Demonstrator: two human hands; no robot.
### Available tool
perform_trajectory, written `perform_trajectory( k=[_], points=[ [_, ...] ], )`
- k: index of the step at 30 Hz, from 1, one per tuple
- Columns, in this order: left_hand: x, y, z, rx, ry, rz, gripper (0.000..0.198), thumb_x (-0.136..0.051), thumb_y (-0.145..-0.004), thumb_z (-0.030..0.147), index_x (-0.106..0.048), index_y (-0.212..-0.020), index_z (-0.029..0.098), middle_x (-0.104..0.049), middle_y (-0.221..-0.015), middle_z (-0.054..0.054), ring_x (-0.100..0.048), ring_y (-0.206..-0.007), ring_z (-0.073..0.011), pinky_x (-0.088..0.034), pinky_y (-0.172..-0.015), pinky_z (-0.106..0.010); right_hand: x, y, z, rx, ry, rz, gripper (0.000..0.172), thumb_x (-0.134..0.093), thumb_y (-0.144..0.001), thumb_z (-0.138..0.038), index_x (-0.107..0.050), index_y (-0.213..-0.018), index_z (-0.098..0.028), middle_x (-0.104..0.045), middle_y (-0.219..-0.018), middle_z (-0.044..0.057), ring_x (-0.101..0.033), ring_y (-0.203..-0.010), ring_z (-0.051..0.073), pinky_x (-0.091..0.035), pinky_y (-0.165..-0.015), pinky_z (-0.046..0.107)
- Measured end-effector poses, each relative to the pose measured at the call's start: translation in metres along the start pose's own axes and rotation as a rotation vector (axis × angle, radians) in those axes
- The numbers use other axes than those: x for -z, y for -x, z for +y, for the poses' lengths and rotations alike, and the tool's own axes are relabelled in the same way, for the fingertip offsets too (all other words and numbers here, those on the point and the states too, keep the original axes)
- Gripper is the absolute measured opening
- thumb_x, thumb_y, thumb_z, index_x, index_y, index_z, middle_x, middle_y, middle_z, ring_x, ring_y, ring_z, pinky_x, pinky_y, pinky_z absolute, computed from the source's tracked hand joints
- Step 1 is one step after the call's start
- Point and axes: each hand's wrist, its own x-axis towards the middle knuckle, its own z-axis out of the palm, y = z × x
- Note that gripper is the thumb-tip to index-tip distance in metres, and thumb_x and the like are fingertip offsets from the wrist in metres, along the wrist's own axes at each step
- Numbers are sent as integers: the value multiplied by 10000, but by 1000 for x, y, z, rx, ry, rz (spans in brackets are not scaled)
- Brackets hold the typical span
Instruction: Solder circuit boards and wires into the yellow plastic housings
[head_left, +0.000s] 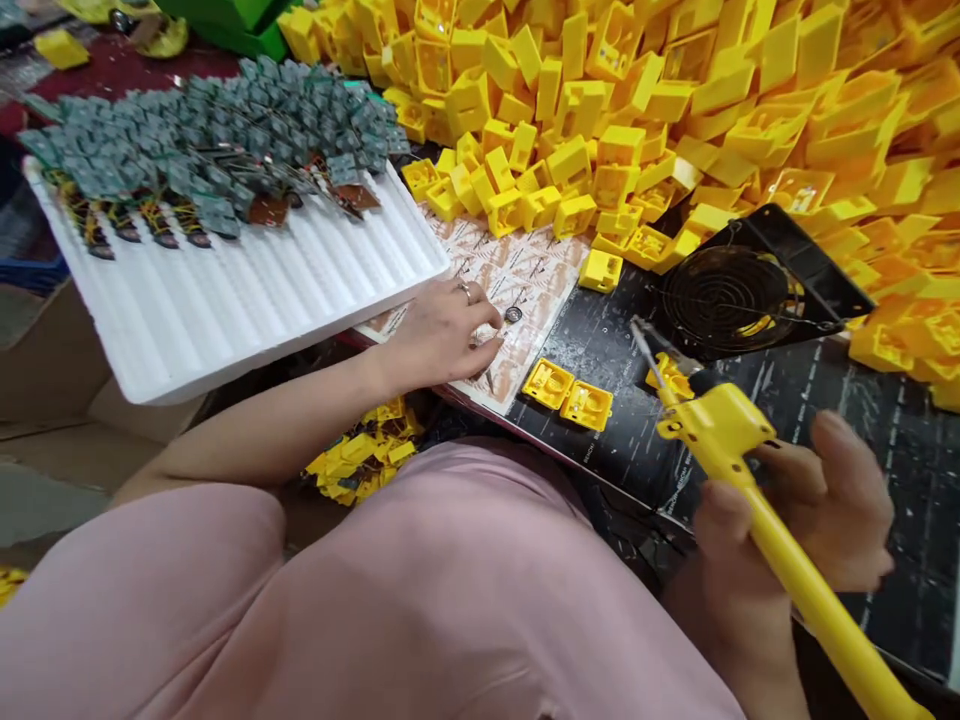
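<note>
In my right hand (780,520) is a yellow soldering gun (727,440), its thin metal tip pointing up and left over the black mat. Close under the tip lies a small yellow housing (670,377). My left hand (442,335), a ring on one finger, rests on patterned paper (551,290) with its fingers curled and thumb drawn in; whatever they hold is hidden. Just beyond those fingertips sits a small round black part (513,314). Between the hands, an opened yellow case (568,394) lies with its two halves side by side.
A white ridged foam tray (300,300) at left carries many grey-green circuit boards (217,140) with wires. Yellow housings (570,110) are heaped across the back and right. A black fan (750,285) stands on the black mat (622,450). More yellow pieces (360,455) lie below the table edge.
</note>
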Motion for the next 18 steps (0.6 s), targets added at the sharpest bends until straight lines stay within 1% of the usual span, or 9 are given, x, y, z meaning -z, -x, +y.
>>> perform_trajectory(
  k=[2, 4, 6, 9, 11, 12, 15, 16, 18],
  points=[
    [-4, -9, 11, 3, -105, -25, 317, -550, -910, 395, -756, -939, 156, -727, -925, -108, -647, -961, -291, -459, -855, -438, -1, -3, 3, 41, 6, 160, 466, -824, -820, -451, -756, -1228, -237, -783, -1001, 60, -698, -701, 181, -533, -564, 309],
    [-9, -13, 19, 19, -174, -63, 299, -571, -898, 371, -752, -943, 137, -731, -920, -129, -643, -990, -313, -441, -852, -452, -5, -6, 9, -28, -37, 298, 384, -839, -780, -468, -809, -1076, -225, -761, -867, 46, -641, -653, 171, -479, -520, 304],
    [-15, -14, 20, 26, -156, -111, 271, -542, -916, 310, -753, -931, 140, -742, -926, -131, -647, -995, -308, -427, -843, -447, -9, -9, 20, -154, -100, 430, 446, -809, -753, -610, -821, -932, -201, -696, -749, 41, -602, -648, 179, -444, -512, 305],
    [-21, -9, 11, -9, 46, -101, 288, -498, -959, 285, -762, -904, 182, -769, -967, -87, -647, -984, -272, -414, -864, -428, -12, -11, 35, -460, -223, 508, 707, -514, -840, -844, -744, -705, -189, -579, -638, 28, -598, -646, 193, -471, -560, 327],
    [-22, -4, 7, -39, 233, -68, 280, -516, -967, 318, -768, -909, 209, -780, -939, -46, -651, -955, -237, -414, -910, -411, -12, -10, 39, -576, -290, 470, 739, -400, -903, -820, -698, -656, -191, -540, -603, 14, -587, -614, 177, -474, -562, 317],
    [-23, -2, 6, -50, 315, -65, 264, -533, -960, 326, -769, -913, 216, -781, -907, -30, -654, -927, -219, -414, -930, -401, -11, -8, 38, -565, -298, 443, 675, -470, -903, -771, -705, -663, -187, -536, -593, 6, -571, -592, 161, -463, -551, 300],
    [-22, 2, 12, -81, 462, -82, 230, -566, -939, 324, -770, -907, 223, -778, -849, -9, -660, -851, -182, -403, -984, -396, -5, 0, 22, -417, -232, 315, 380, -798, -756, -552, -789, -795, -174, -613, -624, 0, -549, -556, 122, -432, -521, 259],
    [-21, 2, 15, -87, 481, -89, 226, -571, -935, 323, -770, -896, 224, -778, -847, -7, -658, -838, -176, -394, -999, -402, -2, 3, 15, -356, -204, 252, 344, -855, -711, -481, -807, -865, -178, -657, -663, 7, -560, -554, 118, -428, -507, 254],
    [-19, 1, 23, -87, 486, -111, 227, -565, -928, 318, -765, -871, 226, -776, -838, -3, -651, -820, -170, -380, -1016, -415, 6, 9, 3, -263, -147, 24, 353, -874, -722, -370, -801, -1035, -225, -737, -789, 14, -612, -584, 125, -450, -499, 250]
  ],
)
